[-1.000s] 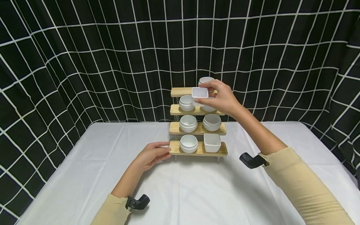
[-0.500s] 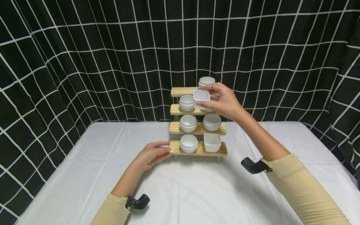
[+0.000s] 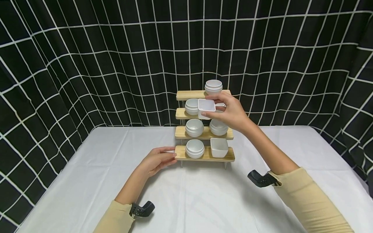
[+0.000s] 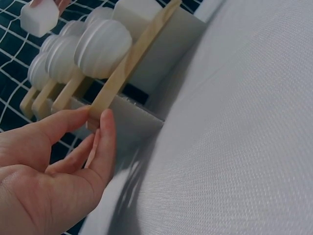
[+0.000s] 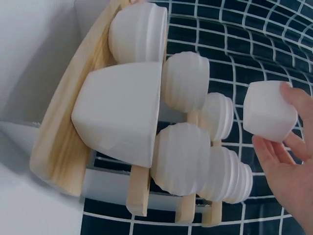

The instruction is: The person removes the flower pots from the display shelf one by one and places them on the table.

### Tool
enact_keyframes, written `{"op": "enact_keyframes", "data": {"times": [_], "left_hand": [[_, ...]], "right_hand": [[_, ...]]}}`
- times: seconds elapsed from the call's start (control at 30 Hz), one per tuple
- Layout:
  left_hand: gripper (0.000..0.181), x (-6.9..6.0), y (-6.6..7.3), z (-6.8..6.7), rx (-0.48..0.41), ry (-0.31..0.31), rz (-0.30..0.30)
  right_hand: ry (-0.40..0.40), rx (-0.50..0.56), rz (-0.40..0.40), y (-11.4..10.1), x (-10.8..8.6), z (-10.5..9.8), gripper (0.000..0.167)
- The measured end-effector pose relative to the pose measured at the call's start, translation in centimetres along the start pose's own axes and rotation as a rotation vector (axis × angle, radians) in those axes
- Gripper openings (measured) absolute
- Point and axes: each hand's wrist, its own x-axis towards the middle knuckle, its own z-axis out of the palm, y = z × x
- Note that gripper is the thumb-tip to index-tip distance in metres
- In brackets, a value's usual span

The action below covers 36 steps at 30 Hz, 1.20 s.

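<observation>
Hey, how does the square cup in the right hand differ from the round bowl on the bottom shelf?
Shape: the square cup has four corners; the round bowl has a circular rim.
Sides: the square cup's are smooth and flat, while the round bowl's curve and carry a ridge.
Support: the right hand holds the square cup in the air; the round bowl rests on the bottom shelf.
Both are white and open-topped.

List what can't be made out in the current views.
Head: most of the right bowl on the second-highest shelf, behind the right hand and held cup.
Left wrist: most of the right hand, cut off by the top edge.
Right wrist: most of the left hand, cut off by the top edge.
</observation>
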Motion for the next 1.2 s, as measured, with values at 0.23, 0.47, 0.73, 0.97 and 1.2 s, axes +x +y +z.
{"op": "enact_keyframes", "data": {"times": [0.23,0.47,0.73,0.97,1.2], "left_hand": [[0.049,-0.1,0.1,0.0,0.001,0.006,0.001],[0.049,0.1,0.1,0.0,0.005,0.006,0.002],[0.049,0.3,0.1,0.0,0.007,0.008,-0.006],[0.049,0.3,0.0,-0.1,0.006,0.001,-0.003],[0.049,0.2,-0.1,-0.1,0.007,-0.005,0.006]], "right_hand": [[-0.009,0.048,-0.007,-0.1,-0.7,0.4,0.055],[-0.001,0.091,0.005,-0.2,-1.7,0.7,0.054],[-0.009,0.108,-0.005,-0.3,-3.0,1.3,0.052],[-0.023,0.142,0.000,-0.3,-4.3,1.7,0.052],[-0.023,0.187,-0.003,-0.2,-5.3,2.1,0.051]]}}
